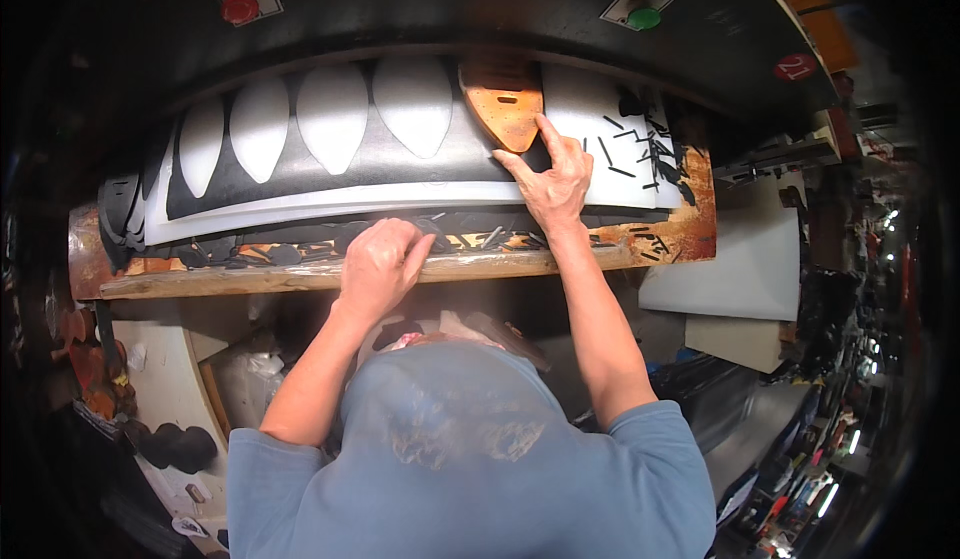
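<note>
Hands at a cutting press. Right hand (556, 184) lies flat on the black sheet (330, 169), fingers spread wide & straight, index tip touching the lower right edge of the orange-brown cutting die (503, 104); nothing gripped, just pressing/steadying. Die sits on the sheet near its right end, pointed end toward the person, upper part under the dark press head (450, 9). Left hand (380, 264) is at the front edge of the surface (250, 279), fingers curled in toward the palm, pinched at the sheet's near edge; can't tell exactly what they've got hold of, if anything. Sheet shows a row of leaf-shaped cut-out holes (412, 104) left of the die, white backing board (590, 119) showing through them & bare to the right. Thin black offcut strips (640, 149) scattered on the board, right of the right hand. Red button (240, 6) & green button (643, 17) on the press head above.
</note>
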Action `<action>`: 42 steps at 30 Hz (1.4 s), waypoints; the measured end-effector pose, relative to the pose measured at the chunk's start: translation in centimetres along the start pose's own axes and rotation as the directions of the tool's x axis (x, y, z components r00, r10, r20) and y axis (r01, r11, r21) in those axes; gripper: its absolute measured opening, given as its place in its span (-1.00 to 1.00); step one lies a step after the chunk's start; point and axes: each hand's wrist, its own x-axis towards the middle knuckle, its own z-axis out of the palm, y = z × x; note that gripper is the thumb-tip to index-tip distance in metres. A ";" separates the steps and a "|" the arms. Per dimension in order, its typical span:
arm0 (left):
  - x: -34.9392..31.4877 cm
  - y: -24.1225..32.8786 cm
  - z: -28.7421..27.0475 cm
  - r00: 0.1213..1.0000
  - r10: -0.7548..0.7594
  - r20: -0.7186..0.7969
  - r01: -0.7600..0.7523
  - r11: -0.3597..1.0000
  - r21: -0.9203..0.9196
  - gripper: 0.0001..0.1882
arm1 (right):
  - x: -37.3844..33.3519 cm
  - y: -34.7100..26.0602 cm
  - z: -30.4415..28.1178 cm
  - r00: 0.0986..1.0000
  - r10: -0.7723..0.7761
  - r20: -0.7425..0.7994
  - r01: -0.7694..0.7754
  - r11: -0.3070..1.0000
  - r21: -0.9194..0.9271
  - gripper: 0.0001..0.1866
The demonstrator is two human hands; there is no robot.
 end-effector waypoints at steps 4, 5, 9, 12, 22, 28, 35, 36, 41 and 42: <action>-0.3 -0.2 0.0 1.000 -0.022 -0.015 0.022 1.000 -0.012 -0.75 | 0.4 0.9 -1.3 0.987 -0.075 0.145 0.069 0.996 0.047 -0.13; -0.4 -0.2 0.1 1.000 -0.008 -0.028 0.008 1.000 0.002 -0.75 | 0.8 1.4 -2.5 0.964 -0.082 0.252 0.058 0.993 0.104 -0.10; -0.8 -0.6 0.2 0.996 -0.008 -0.091 0.011 0.999 0.032 -0.75 | 3.6 2.0 -6.6 0.993 0.078 -0.083 -0.028 0.878 0.477 -0.65; -0.9 -0.7 0.4 0.995 -0.039 -0.095 0.043 0.998 0.042 -0.73 | 7.1 1.7 -9.3 0.944 0.062 -0.326 0.069 0.924 0.376 -0.78; -0.8 0.0 0.4 0.983 -0.174 -0.061 0.179 0.980 0.091 -0.67 | -4.4 3.9 -9.1 0.972 0.209 -0.108 -0.164 0.930 0.327 -0.77; -0.7 0.2 0.4 0.984 -0.120 -0.134 0.134 0.986 0.103 -0.65 | -9.4 4.0 -5.2 0.978 0.170 -0.122 -0.154 0.979 0.132 -0.67; -0.8 0.2 0.4 0.984 -0.160 -0.083 0.168 0.980 0.110 -0.63 | -9.2 3.7 -5.7 0.972 0.225 -0.063 -0.219 0.972 0.089 -0.69; -0.8 0.1 0.4 0.983 -0.162 -0.085 0.170 0.980 0.099 -0.62 | -9.3 3.6 -5.7 0.972 0.228 -0.063 -0.223 0.971 0.085 -0.69; -1.0 -0.2 0.6 0.984 -0.158 -0.084 0.166 0.980 0.106 -0.61 | -9.5 3.9 -5.6 0.970 0.240 -0.027 -0.236 0.966 0.108 -0.66; -1.1 -0.3 0.6 0.985 -0.152 -0.084 0.160 0.982 0.104 -0.61 | -9.5 3.9 -5.7 0.970 0.242 -0.019 -0.237 0.963 0.125 -0.67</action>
